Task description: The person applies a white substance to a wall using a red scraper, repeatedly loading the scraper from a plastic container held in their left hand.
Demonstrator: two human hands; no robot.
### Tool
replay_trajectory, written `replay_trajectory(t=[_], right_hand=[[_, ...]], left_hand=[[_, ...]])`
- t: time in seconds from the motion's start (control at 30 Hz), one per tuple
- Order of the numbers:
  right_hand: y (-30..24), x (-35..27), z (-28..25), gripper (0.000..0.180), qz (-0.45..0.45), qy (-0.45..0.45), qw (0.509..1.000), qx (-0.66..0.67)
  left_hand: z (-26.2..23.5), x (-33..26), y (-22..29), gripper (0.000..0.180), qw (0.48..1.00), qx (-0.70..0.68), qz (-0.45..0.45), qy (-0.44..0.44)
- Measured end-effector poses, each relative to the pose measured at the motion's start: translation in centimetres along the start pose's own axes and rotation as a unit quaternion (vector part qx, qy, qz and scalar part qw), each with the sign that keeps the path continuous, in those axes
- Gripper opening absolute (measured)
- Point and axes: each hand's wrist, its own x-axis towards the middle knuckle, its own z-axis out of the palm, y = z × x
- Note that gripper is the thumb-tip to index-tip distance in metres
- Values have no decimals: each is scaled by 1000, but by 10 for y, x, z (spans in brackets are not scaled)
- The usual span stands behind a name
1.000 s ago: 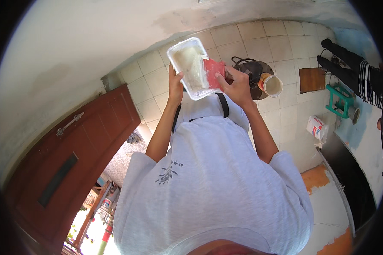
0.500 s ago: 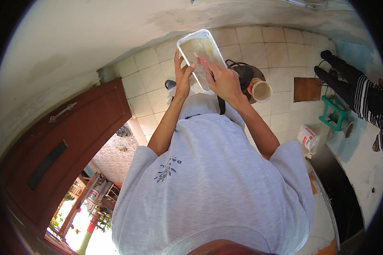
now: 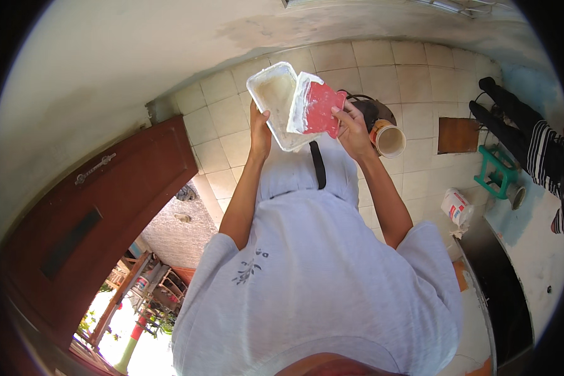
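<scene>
My left hand (image 3: 261,128) grips the left side of a white rectangular plastic tray (image 3: 273,91), its thumb over the rim. Whitish smears coat the tray's inside. In my right hand (image 3: 352,128) is a red putty spreader (image 3: 323,108), held by its right end with the thumb on top. White paste covers the spreader's left edge, which lies over the tray's right side and hides part of it. Whether the spreader touches the rim, I cannot tell.
Beyond my right hand, a whitish bucket (image 3: 390,140) stands by a dark bag (image 3: 365,113) on the tiled floor. A green stool (image 3: 497,172) and a white sack (image 3: 457,207) are farther right, near another person's legs (image 3: 514,119). A brown door (image 3: 100,213) stands at left.
The red spreader has come up out of the tray and turned its flat face into view. My right hand has shifted right, and the tray has tilted and moved slightly left and down.
</scene>
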Motion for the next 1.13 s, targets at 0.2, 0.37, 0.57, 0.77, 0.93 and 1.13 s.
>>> replay_trajectory(t=[0.2,0.37,0.57,0.77,0.93,1.13], right_hand=[[29,47,-17,31,-15,19,996,91],[99,142,-100,27,-29,111,993,20],[223,296,-205,27,-13,242,969,-46],[299,457,-291,26,-33,286,957,48],[289,584,-316,27,-51,320,945,41],[234,581,-294,35,-226,199,951,77]], left_hand=[[-60,8,-43,74,999,-13,-51,-4],[-131,35,-107,74,992,-22,-120,26],[-224,47,-167,71,966,-15,-233,114],[-301,51,-212,80,929,-40,-317,186],[-321,67,-223,83,933,-35,-304,190],[-320,84,-218,86,931,-4,-309,193]])
